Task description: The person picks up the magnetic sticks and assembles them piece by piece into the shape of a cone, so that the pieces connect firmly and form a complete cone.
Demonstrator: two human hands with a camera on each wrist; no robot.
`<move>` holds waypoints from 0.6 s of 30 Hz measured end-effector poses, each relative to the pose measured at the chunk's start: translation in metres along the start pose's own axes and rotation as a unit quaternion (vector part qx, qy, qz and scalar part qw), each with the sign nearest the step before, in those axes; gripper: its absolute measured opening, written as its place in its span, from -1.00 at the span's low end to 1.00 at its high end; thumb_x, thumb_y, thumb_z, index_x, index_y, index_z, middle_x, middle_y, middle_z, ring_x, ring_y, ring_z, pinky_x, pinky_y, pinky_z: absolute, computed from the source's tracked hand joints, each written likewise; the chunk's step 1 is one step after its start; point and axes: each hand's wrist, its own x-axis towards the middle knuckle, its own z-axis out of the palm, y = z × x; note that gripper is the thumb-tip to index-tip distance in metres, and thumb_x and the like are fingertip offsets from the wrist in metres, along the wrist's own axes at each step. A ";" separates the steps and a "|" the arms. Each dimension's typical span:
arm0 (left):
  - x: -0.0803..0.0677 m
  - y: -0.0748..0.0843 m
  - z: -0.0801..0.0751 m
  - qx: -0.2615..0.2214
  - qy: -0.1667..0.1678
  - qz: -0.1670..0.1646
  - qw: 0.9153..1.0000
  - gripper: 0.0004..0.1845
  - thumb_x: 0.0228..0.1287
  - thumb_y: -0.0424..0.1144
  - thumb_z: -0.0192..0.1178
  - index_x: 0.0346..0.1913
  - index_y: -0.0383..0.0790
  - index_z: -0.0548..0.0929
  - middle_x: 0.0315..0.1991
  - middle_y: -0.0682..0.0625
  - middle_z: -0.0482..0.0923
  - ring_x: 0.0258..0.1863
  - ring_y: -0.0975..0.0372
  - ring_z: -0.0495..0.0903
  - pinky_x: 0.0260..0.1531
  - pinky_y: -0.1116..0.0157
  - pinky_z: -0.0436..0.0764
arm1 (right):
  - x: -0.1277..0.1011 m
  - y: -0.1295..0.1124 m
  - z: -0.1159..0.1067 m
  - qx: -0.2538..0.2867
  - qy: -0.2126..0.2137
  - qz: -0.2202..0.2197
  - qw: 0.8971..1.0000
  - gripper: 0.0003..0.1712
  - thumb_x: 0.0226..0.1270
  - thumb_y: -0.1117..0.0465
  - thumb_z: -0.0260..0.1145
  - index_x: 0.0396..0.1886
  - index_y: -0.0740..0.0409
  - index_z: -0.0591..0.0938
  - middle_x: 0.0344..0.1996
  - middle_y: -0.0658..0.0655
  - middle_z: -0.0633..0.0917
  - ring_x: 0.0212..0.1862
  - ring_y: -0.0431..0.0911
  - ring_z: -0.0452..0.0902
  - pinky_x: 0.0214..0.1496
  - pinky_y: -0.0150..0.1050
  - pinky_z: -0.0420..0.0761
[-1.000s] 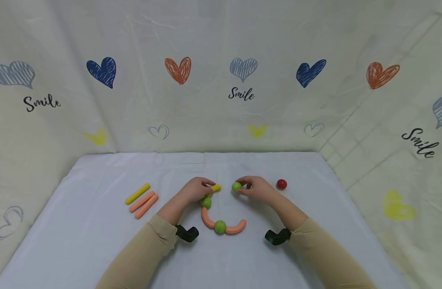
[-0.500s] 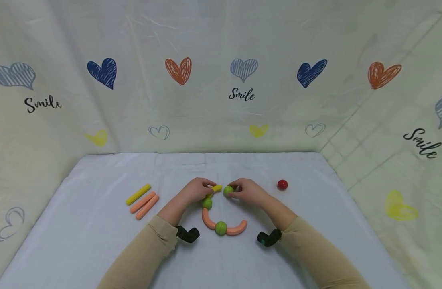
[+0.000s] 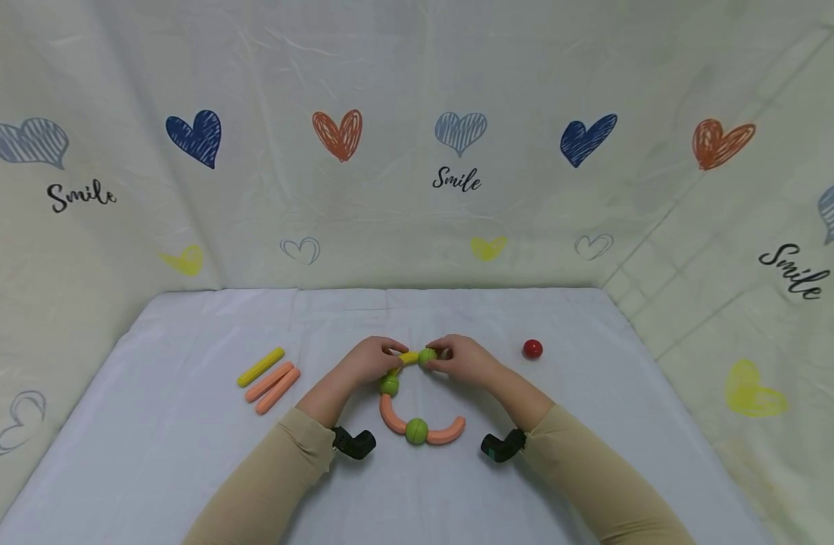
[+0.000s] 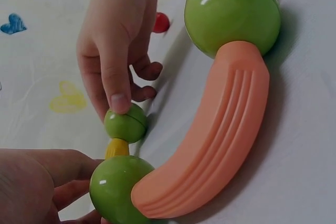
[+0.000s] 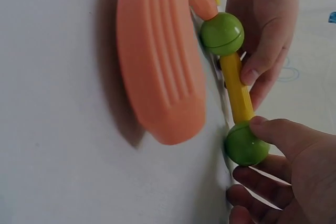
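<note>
At the centre of the frame my right hand [image 3: 466,361] pinches a green ball [image 3: 427,356] against the tip of the yellow rod [image 3: 408,357], which my left hand [image 3: 369,360] pinches. Below them on the surface [image 3: 151,424] lies the orange chain [image 3: 417,425]; a red ball [image 3: 532,349] sits right, spare sticks [image 3: 267,378] left.

Head view looks forward and down over the whole desk [image 3: 151,424] from afar; both wrist views sit close, low, sharing the bead chain [image 4: 210,145].
</note>
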 end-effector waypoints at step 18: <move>0.001 -0.001 0.001 -0.002 0.005 -0.002 1.000 -0.71 0.34 -0.15 0.25 0.07 -0.06 0.73 -0.02 -0.06 0.62 -0.25 0.21 0.56 -0.21 0.25 0.54 | -0.030 -0.009 -0.018 0.028 0.014 -0.037 0.999 -0.61 0.25 0.01 0.46 0.08 -0.07 0.73 -0.19 -0.05 0.64 -0.23 -0.11 0.45 -0.30 -0.23 0.52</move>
